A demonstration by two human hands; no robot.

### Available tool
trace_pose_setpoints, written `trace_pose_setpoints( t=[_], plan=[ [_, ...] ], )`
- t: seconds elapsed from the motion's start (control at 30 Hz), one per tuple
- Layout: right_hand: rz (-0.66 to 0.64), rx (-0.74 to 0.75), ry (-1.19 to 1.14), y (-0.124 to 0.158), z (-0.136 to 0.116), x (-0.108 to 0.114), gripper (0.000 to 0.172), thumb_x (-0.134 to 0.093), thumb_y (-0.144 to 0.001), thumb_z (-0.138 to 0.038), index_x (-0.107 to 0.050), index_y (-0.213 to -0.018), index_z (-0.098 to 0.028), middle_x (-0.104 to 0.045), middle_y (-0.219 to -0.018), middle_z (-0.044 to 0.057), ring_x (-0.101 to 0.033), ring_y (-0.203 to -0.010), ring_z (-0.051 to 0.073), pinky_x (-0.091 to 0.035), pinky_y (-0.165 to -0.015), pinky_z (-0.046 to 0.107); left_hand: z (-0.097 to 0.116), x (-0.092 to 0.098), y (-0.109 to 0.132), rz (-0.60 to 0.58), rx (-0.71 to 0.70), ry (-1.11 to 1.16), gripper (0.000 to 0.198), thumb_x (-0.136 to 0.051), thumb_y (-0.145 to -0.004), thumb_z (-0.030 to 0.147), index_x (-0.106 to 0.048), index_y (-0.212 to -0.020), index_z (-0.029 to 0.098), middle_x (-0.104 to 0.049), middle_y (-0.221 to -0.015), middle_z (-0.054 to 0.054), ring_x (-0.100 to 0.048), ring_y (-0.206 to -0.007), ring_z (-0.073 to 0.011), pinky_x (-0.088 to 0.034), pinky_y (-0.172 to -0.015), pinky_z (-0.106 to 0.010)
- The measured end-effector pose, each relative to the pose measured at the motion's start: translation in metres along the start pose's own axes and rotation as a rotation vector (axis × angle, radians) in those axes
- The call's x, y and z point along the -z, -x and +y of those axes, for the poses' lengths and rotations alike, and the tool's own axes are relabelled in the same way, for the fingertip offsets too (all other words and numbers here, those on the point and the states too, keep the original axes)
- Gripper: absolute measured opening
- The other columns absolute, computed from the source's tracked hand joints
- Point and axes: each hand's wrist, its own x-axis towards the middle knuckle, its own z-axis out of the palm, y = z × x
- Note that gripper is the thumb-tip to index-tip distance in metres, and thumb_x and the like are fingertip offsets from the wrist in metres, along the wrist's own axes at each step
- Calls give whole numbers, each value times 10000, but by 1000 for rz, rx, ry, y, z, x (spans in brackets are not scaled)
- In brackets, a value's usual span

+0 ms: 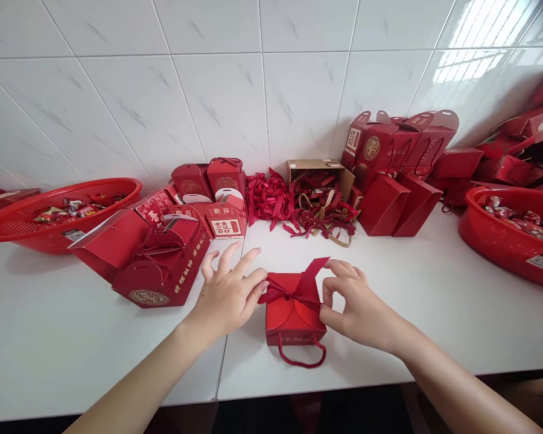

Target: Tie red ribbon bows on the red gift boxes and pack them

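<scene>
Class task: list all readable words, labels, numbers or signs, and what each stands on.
"囍": white label on the small red box, middle left.
"歡喜", probably: above that label.
"囍": white label on the handled box, right.
"前程似锦": side of the large box, left.
Too small or blurred: stickers on both basins, gold medallions, lettering on the ribboned box, other print.

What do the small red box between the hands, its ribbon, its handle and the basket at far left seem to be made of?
Box: probably coated card, given crisp folds and a soft sheen.
Ribbon: likely satin-like fabric, thin and softly shiny.
Handle: twisted cord, strands visible; fibre unclear.
Basket: apparently glossy plastic, with perforations and smooth highlights.
</scene>
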Motion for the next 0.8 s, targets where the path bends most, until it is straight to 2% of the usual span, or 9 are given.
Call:
trace_pose_setpoints(
  t=[0.2, 0.27, 0.33, 0.4, 0.47, 0.53, 0.6, 0.73, 0.8],
  plan=[
    [8, 5, 18, 1, -1, -3, 120, -545, -710, -160, -493, -610, -201, -518, -1320, 85, -302, -1375, 286, -188, -1092, 574, -1, -5, 4, -65, 126, 140, 215, -431, -930, 281, -637, -872, 260, -532, -1344, -66, -315, -1299, -421, -207, -957, -652],
    [-8, -4, 2, 6, 2, 4, 128, -561, -773, -236, -547, -649, -208, -524, -1331, 83, -330, -1366, 295, -237, -1079, 574, -3, -6, 4, -79, 194, 362, 178, -449, -923, 293, -621, -886, 264, -558, -1276, -64, -383, -1262, -369, -235, -980, -616],
    [7, -26, -20, 11, 6, 14, 172, -563, -833, -377, -616, -753, -234, -534, -1329, 79, -380, -1339, 305, -312, -1046, 567, -4, -7, 4, -26, 342, 716, 119, -483, -909, 313, -566, -986, 276, -576, -1179, -54, -498, -1155, -280, -328, -980, -518],
    [129, -24, -39, 16, 8, 26, 237, -568, -841, -492, -642, -880, -270, -540, -1325, 70, -437, -1296, 304, -374, -1014, 544, -4, -8, 5, 35, 544, 1036, 171, -527, -886, 355, -496, -1028, 265, -572, -1049, -25, -570, -978, -200, -427, -892, -389],
    [323, 41, -49, 16, 3, 35, 241, -591, -837, -498, -641, -949, -291, -541, -1320, 58, -484, -1254, 282, -407, -1005, 499, -2, -6, 6, -55, 684, 1205, 216, -538, -875, 437, -502, -929, 231, -548, -885, 3, -555, -807, -164, -448, -761, -311],
    [422, 160, -43, 10, -7, 37, 181, -598, -854, -436, -655, -939, -288, -548, -1305, 54, -511, -1226, 256, -423, -1004, 452, 2, -3, 7, -271, 690, 1312, 313, -506, -881, 504, -548, -824, 200, -543, -786, 3, -523, -742, -159, -430, -711, -295],
    [359, 260, -5, -3, -20, 30, 142, -604, -861, -377, -689, -915, -277, -547, -1306, 63, -506, -1228, 254, -420, -1011, 445, 9, 1, 7, -408, 640, 1449, 352, -489, -890, 513, -614, -857, 186, -595, -810, -20, -540, -775, -176, -435, -741, -305],
    [86, 289, 144, -31, -33, 7, 111, -667, -822, -318, -749, -835, -245, -556, -1309, 113, -459, -1263, 307, -375, -1025, 518, 19, 9, 9, -352, 694, 1508, 306, -569, -856, 475, -652, -851, 181, -639, -835, -30, -570, -814, -196, -446, -759, -303],
    [14, 268, 172, -38, -32, -1, 104, -666, -823, -279, -758, -785, -250, -588, -1277, 102, -490, -1222, 301, -385, -1005, 522, 20, 11, 11, -370, 705, 1487, 292, -587, -847, 458, -656, -817, 176, -646, -839, -32, -573, -823, -196, -446, -753, -293]
  ],
)
